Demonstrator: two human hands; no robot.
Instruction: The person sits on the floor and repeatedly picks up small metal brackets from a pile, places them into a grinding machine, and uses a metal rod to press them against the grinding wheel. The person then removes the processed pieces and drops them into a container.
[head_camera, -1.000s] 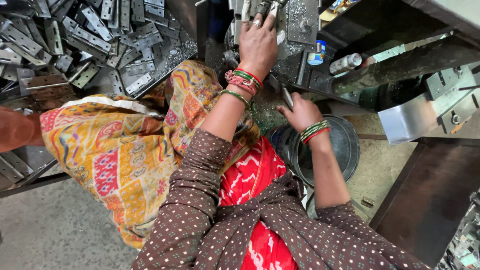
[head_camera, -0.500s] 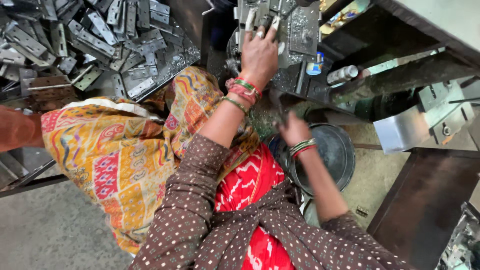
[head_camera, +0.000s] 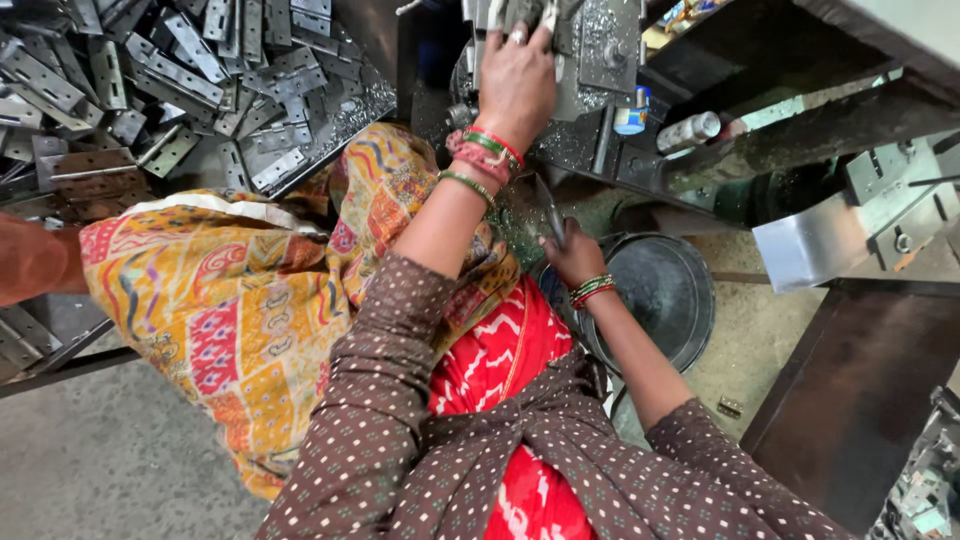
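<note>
The left hand (head_camera: 516, 80) reaches up onto the grey metal machine head (head_camera: 590, 60) speckled with shavings, fingers curled over a small part at its top, apparently gripping it, though the part itself is hard to make out. The right hand (head_camera: 572, 256) is closed around a thin dark metal lever (head_camera: 549, 208) just beside a round black metal pan (head_camera: 655, 290). A heap of flat grey steel hinge plates (head_camera: 170, 80) lies at upper left, well apart from both hands

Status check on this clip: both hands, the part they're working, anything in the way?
Left hand gripping the machine head. Right hand shut on a thin metal strip above the dark round pan. Nothing blocking.
</note>
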